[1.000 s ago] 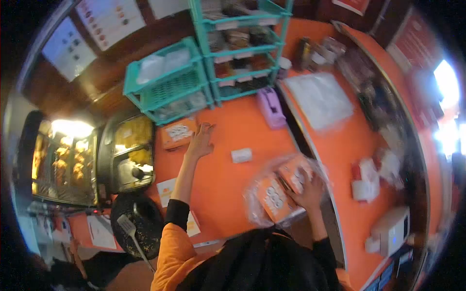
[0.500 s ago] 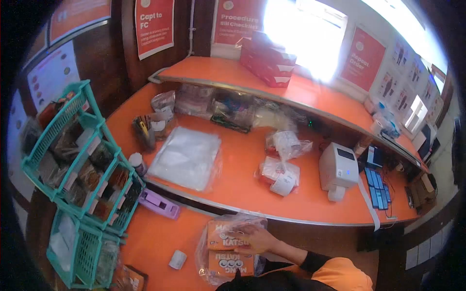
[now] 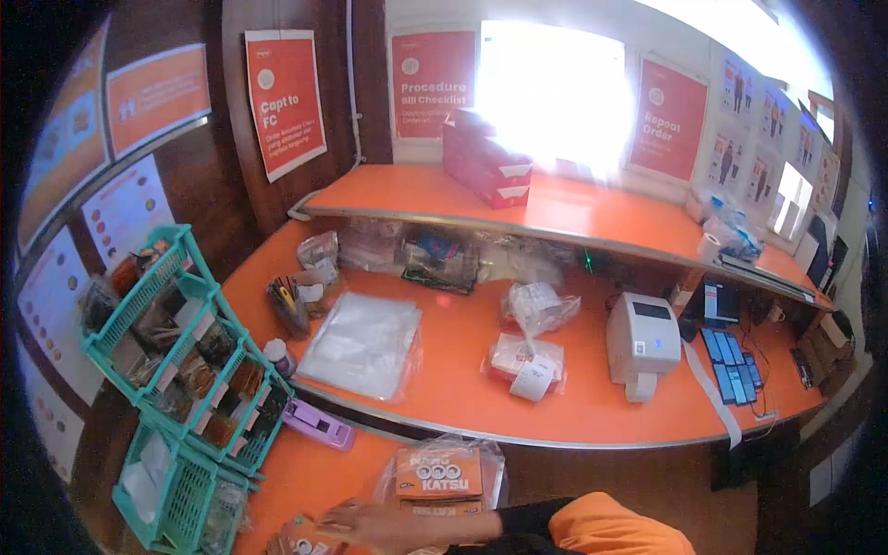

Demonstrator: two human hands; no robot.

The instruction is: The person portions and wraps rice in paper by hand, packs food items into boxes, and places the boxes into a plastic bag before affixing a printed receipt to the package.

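Note:
My right hand (image 3: 370, 523) reaches leftward across the bottom of the view, fingers stretched out at the near orange box (image 3: 319, 544). What seems to be part of my left hand (image 3: 285, 536) shows at that box's left side, too cut off and blurred to make out its grip. Beyond my right forearm, two orange boxes with "KATSU" print (image 3: 439, 474) lie in a clear plastic bag (image 3: 495, 472). The forearm covers the lower part of the nearer one. A purple stapler-like tool (image 3: 317, 425) lies at the counter's back edge.
Green tiered baskets (image 3: 199, 370) with small packets stand at left. On the raised orange counter (image 3: 444, 370) are clear plastic sheets (image 3: 361, 344), wrapped packs with paper labels (image 3: 525, 365), a white label printer (image 3: 643, 342) and a blue-screened device (image 3: 731, 365). A red box (image 3: 486, 162) sits above.
The view has swung right and up toward the wall posters. My right hand has left the bagged boxes and moved left to the other orange box.

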